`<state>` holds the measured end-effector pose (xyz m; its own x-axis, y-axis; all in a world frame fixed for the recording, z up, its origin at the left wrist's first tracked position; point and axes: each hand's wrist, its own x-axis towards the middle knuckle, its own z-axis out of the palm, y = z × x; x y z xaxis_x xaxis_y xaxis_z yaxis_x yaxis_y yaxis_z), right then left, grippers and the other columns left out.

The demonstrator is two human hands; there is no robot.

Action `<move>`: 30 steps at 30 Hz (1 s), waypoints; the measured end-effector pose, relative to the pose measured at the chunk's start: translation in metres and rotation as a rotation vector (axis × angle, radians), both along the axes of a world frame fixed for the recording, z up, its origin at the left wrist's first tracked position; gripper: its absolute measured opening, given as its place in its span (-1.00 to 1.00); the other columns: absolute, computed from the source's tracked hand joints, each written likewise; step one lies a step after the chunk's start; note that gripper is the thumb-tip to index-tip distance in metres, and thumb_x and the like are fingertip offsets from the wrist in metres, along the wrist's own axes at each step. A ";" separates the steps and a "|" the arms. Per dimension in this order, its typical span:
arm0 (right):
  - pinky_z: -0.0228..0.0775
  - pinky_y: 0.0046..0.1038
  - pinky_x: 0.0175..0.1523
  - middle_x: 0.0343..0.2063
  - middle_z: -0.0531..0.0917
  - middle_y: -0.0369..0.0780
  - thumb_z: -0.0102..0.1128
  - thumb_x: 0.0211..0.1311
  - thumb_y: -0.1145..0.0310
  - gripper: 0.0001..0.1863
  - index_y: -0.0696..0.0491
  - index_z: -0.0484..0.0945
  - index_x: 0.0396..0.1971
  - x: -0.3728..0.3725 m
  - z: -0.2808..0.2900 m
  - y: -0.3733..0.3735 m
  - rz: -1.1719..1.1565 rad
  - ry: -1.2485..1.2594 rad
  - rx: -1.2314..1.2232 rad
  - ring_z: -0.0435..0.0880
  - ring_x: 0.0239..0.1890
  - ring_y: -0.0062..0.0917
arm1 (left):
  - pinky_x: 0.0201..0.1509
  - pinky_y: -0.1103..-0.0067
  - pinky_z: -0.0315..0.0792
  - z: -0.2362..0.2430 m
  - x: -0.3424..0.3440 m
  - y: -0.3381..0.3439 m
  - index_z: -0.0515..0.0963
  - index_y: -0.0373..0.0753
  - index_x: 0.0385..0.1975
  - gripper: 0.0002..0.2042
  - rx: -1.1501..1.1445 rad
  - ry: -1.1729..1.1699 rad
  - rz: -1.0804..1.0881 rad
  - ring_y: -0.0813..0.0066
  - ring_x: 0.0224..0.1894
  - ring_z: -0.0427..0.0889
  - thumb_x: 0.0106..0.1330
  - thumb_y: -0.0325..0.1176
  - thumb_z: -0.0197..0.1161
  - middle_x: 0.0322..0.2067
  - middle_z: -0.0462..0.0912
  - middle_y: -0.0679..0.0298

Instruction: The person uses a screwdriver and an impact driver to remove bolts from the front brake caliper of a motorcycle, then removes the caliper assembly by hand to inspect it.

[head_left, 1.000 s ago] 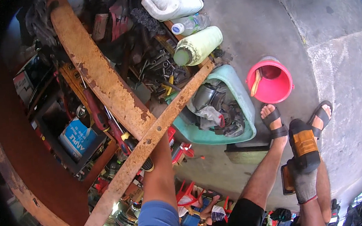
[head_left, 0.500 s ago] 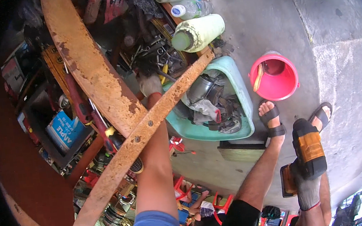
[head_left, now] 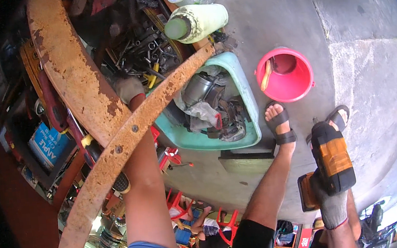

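Gripping an orange-and-black cordless power tool in the gloved right hand, with fingers closed around the handle, at lower right above the grey floor and sandalled feet. Reaching beneath a rusty metal bar with the gloved left hand, near a yellow-handled tool and heaped spanners; too shadowed there to tell whether with fingers open or closed. Visible nearby: a teal basin of dirty metal parts, beside a pink bucket.
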<state>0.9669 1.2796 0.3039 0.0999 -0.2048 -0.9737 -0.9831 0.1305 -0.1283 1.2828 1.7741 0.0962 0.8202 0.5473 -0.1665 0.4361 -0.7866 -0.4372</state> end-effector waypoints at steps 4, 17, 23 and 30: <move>0.47 -0.49 -0.07 -0.22 0.64 -0.25 0.35 0.10 0.49 -0.62 0.14 0.52 -0.05 0.002 0.006 0.013 0.127 -0.129 0.083 0.61 -0.21 -0.55 | -0.24 0.44 0.43 0.082 -0.042 0.056 0.56 -0.24 -0.07 -0.70 -0.246 -0.250 -0.116 0.32 -0.28 0.54 0.36 -0.24 0.01 -0.21 0.59 0.15; 0.41 -0.51 0.08 0.01 0.52 -0.19 0.15 0.30 0.50 -0.56 0.10 0.36 0.17 -0.067 0.025 0.009 0.692 -0.362 0.417 0.53 0.01 -0.48 | -0.49 0.64 0.19 0.219 -0.294 -0.203 0.51 -0.15 -0.23 -0.68 -1.694 -0.327 1.139 0.61 -0.57 0.30 0.44 -0.02 0.04 -0.54 0.37 0.48; 0.51 -0.54 -0.16 -0.25 0.58 -0.16 0.19 0.28 0.04 -0.45 0.11 0.33 0.08 -0.110 0.052 0.001 0.364 -0.674 0.543 0.60 -0.26 -0.56 | -0.49 0.64 0.24 0.275 -0.300 -0.262 0.52 -0.18 -0.22 -0.66 -1.824 -0.251 1.106 0.61 -0.54 0.37 0.43 0.00 0.06 -0.53 0.45 0.43; 0.50 -0.37 -0.14 -0.36 0.67 -0.21 0.31 0.10 0.38 -0.74 0.03 0.59 -0.18 -0.043 0.144 -0.018 0.466 -0.600 0.335 0.67 -0.25 -0.34 | -0.55 0.68 0.21 0.328 -0.280 -0.274 0.51 -0.21 -0.23 -0.65 -1.830 -0.126 0.836 0.70 -0.60 0.33 0.45 -0.02 0.01 -0.58 0.44 0.46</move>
